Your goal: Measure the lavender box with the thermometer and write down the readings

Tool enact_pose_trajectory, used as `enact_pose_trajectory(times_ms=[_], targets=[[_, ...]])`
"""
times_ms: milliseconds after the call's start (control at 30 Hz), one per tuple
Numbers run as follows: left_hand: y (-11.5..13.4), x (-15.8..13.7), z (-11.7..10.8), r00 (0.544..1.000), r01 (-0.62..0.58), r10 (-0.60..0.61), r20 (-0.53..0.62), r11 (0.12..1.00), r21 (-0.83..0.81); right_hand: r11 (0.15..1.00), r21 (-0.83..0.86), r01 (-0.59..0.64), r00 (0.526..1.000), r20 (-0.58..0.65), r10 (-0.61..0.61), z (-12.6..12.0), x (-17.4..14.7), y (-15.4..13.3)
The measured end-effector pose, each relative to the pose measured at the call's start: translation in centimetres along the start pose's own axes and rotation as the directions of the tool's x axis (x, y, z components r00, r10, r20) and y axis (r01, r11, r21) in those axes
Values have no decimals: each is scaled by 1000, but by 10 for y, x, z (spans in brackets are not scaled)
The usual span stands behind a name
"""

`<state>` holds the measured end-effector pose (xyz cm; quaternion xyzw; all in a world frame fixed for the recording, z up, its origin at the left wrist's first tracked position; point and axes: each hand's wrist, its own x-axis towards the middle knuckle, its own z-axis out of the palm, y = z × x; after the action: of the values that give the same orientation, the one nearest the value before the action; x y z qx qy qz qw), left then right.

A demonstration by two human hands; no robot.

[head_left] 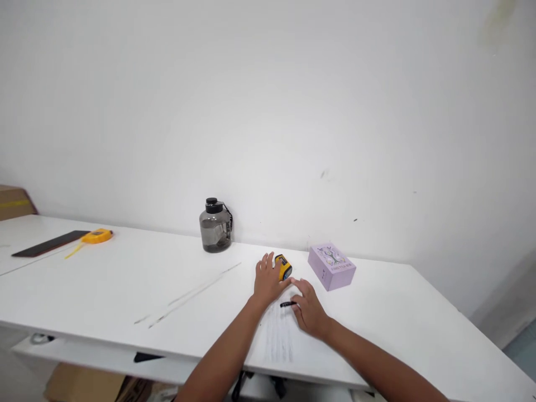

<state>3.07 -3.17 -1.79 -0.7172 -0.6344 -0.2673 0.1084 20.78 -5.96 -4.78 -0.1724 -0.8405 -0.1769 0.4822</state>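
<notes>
My left hand (268,279) lies over a yellow and black tape measure (285,267) on the white table, its thumb at the near side and its fingers along the left. The palm hides part of the case. Close by on the right, my right hand (309,308) holds a short black pen (288,304) in its lower fingers, the pen pointing left. The right index finger reaches out to the left thumb tip, beside the tape measure's near end. Faint grey streaks (278,338) mark the tabletop below the hands.
A lilac box (332,267) stands right of the hands. A dark see-through jug (215,229) is near the wall. Further left lie an orange tape measure (97,236) and a flat black strip (52,244). Cardboard (84,382) shows under the table's front edge.
</notes>
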Motion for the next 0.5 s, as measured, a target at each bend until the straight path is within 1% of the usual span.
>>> enact_pose_trajectory(times_ms=[67,133,200,267,300,333,400,433,467,500], targets=[[1,-1,-3,999,-24,25,31,1000,-16,998,-8,-66,998,-17,66,3,8,6],[2,-2,-7,997,-41,43,66,999,-32,991,11,-134,991,23,134,3,11,9],[3,-2,-11,995,-50,54,85,998,-49,987,21,-160,984,80,158,1,8,12],[4,-1,-11,995,-63,68,66,995,-75,989,-10,-145,984,102,145,-2,-1,15],[4,-2,-9,997,-67,71,39,993,-92,990,-40,-134,986,99,137,-3,-6,16],[4,-2,-6,997,-71,73,11,992,-108,987,-56,-149,984,90,153,-4,-10,19],[6,-3,2,991,-130,128,-27,984,-119,977,-38,-210,971,109,213,-5,-17,22],[8,-4,5,986,-167,166,-26,980,-108,968,-41,-247,962,110,250,-6,-19,22],[10,-6,7,984,-178,177,-13,980,-89,961,-46,-273,955,110,277,-7,-19,20],[13,-7,8,983,-180,181,15,982,-64,956,-48,-289,946,136,293,-9,-18,17]])
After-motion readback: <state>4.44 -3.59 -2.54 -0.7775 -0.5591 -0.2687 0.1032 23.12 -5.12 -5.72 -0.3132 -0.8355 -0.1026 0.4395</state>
